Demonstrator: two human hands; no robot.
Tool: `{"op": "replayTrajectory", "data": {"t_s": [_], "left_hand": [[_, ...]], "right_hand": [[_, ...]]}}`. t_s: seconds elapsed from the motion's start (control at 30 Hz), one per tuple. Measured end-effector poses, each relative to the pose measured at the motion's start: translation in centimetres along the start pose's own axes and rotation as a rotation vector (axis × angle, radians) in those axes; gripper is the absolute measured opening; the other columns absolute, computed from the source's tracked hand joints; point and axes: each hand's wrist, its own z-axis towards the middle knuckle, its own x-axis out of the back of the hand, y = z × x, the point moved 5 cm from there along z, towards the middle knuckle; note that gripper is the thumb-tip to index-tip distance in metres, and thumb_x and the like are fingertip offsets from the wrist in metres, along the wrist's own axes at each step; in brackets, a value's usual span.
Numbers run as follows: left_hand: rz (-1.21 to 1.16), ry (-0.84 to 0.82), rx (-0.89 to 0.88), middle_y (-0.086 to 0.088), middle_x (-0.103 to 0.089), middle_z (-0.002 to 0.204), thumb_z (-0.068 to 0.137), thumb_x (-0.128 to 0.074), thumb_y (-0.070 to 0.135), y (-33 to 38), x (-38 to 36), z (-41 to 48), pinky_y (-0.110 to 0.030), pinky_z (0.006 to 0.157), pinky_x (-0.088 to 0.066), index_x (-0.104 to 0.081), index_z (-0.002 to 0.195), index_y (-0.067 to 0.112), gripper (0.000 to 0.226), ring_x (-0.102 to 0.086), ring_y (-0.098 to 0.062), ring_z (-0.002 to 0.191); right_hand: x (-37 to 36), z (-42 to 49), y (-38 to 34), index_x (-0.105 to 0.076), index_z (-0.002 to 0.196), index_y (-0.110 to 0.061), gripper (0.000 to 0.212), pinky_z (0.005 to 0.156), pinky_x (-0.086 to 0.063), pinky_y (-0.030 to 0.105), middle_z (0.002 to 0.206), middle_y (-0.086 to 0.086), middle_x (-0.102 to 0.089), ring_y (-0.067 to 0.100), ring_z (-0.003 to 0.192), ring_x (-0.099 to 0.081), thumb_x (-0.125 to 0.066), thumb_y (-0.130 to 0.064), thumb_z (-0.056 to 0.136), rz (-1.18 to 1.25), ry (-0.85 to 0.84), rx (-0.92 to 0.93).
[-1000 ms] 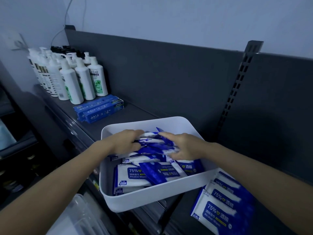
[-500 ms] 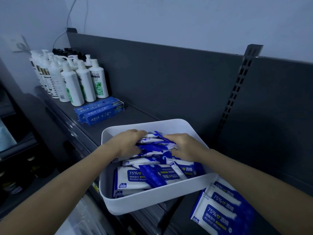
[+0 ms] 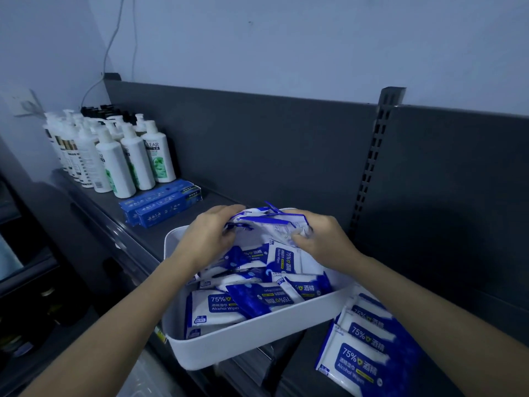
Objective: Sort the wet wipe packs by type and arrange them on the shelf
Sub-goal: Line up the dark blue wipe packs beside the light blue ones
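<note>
A white bin (image 3: 246, 343) stands on the grey shelf (image 3: 177, 230), overhanging its front edge and holding several blue-and-white wet wipe packs (image 3: 257, 299). Above the bin's far end I hold a bunch of wipe packs (image 3: 267, 222) between both hands. My left hand (image 3: 210, 234) grips the bunch's left side with curled fingers. My right hand (image 3: 320, 239) grips its right side. A row of alcohol wipe packs (image 3: 363, 342) lies overlapped on the shelf to the right of the bin.
White pump bottles (image 3: 114, 156) stand in rows at the shelf's far left, with blue toothpaste boxes (image 3: 161, 206) lying in front of them. The dark back panel (image 3: 286, 156) and a slotted upright (image 3: 372, 156) close the rear. Lower shelves show at the left.
Both hands have closed on a bunch of packs and lifted it from inside the bin to above its far rim.
</note>
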Motion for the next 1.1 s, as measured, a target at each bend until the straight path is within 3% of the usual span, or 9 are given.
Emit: {"op": "replayTrajectory", "data": {"t_s": [0.1, 0.27, 0.37, 0.6, 0.73, 0.83, 0.93, 1.03, 1.1], "left_hand": [[-0.002, 0.058, -0.034, 0.000, -0.061, 0.126, 0.083, -0.060, 0.004, 1.9, 0.3, 0.4, -0.033, 0.089, -0.049, -0.058, 0.130, 0.020, 0.050, -0.058, -0.021, 0.112], [0.011, 0.162, -0.134, 0.007, -0.061, 0.124, 0.086, -0.063, 0.009, 6.6, 0.7, 1.1, -0.029, 0.082, -0.050, -0.059, 0.127, 0.024, 0.044, -0.058, -0.013, 0.107], [0.005, 0.175, -0.196, 0.006, -0.061, 0.123, 0.087, -0.061, 0.009, 9.7, 0.5, 1.5, -0.035, 0.080, -0.052, -0.058, 0.127, 0.023, 0.043, -0.058, -0.015, 0.106], [0.008, 0.170, -0.339, 0.000, -0.060, 0.119, 0.085, -0.057, 0.003, 17.9, -1.9, 1.2, -0.035, 0.066, -0.053, -0.057, 0.127, 0.020, 0.046, -0.061, -0.023, 0.096], [-0.023, 0.123, -0.437, -0.003, -0.061, 0.119, 0.082, -0.057, 0.001, 22.5, -4.8, 0.9, -0.033, 0.067, -0.051, -0.057, 0.128, 0.017, 0.049, -0.061, -0.026, 0.100], [-0.075, 0.075, -0.470, -0.003, -0.061, 0.122, 0.085, -0.058, 0.003, 25.4, -7.3, 0.6, -0.033, 0.073, -0.052, -0.057, 0.129, 0.018, 0.046, -0.061, -0.025, 0.105], [-0.136, 0.037, -0.519, -0.004, -0.062, 0.120, 0.084, -0.059, 0.001, 28.5, -9.8, -0.1, -0.031, 0.074, -0.051, -0.058, 0.130, 0.016, 0.048, -0.062, -0.024, 0.104], [-0.242, -0.028, -0.511, -0.004, -0.062, 0.123, 0.084, -0.056, -0.002, 31.8, -12.3, -1.0, -0.034, 0.083, -0.052, -0.058, 0.130, 0.014, 0.049, -0.058, -0.022, 0.110], [-0.288, -0.042, -0.535, -0.006, -0.064, 0.118, 0.081, -0.055, -0.002, 34.0, -14.3, -2.0, -0.036, 0.082, -0.054, -0.061, 0.126, 0.012, 0.048, -0.061, -0.025, 0.106]], "right_hand": [[2.3, -1.2, -0.6, -0.063, 0.122, -0.019, 0.044, 0.072, -0.047, 0.012, 0.087, -0.022, -0.066, -0.004, 0.077, -0.061, -0.054, 0.002, 0.085, 0.068, 0.057, -0.028], [6.4, -3.8, -0.9, -0.063, 0.123, -0.023, 0.044, 0.093, -0.051, 0.031, 0.114, -0.009, -0.068, 0.006, 0.104, -0.063, -0.058, -0.004, 0.084, 0.095, 0.167, -0.008], [8.8, -5.9, -1.3, -0.063, 0.123, -0.021, 0.044, 0.090, -0.050, 0.024, 0.113, -0.010, -0.068, 0.004, 0.103, -0.063, -0.057, 0.000, 0.084, 0.092, 0.243, 0.000], [13.8, -12.7, 0.3, -0.061, 0.122, -0.029, 0.046, 0.081, -0.047, 0.009, 0.111, -0.018, -0.067, -0.006, 0.101, -0.061, -0.060, 0.000, 0.087, 0.071, 0.352, -0.055], [16.2, -17.4, 1.8, -0.066, 0.106, -0.047, 0.062, 0.089, -0.051, 0.024, 0.120, -0.018, -0.064, 0.003, 0.109, -0.061, -0.060, 0.010, 0.083, 0.093, 0.441, -0.084], [17.9, -20.8, 2.8, -0.062, 0.101, -0.059, 0.072, 0.090, -0.049, 0.018, 0.116, -0.024, -0.064, -0.002, 0.106, -0.061, -0.062, 0.010, 0.082, 0.073, 0.472, -0.136], [19.8, -24.4, 3.6, -0.059, 0.106, -0.050, 0.064, 0.086, -0.045, 0.010, 0.113, -0.030, -0.063, -0.008, 0.104, -0.060, -0.063, 0.010, 0.082, 0.033, 0.495, -0.186], [21.6, -28.0, 4.8, -0.059, 0.108, -0.043, 0.058, 0.082, -0.042, 0.004, 0.103, -0.038, -0.063, -0.014, 0.099, -0.058, -0.063, 0.009, 0.082, 0.016, 0.507, -0.257], [22.5, -30.4, 5.6, -0.061, 0.112, -0.034, 0.054, 0.080, -0.040, 0.000, 0.104, -0.034, -0.062, -0.020, 0.097, -0.056, -0.064, 0.010, 0.081, -0.011, 0.526, -0.291]]}}
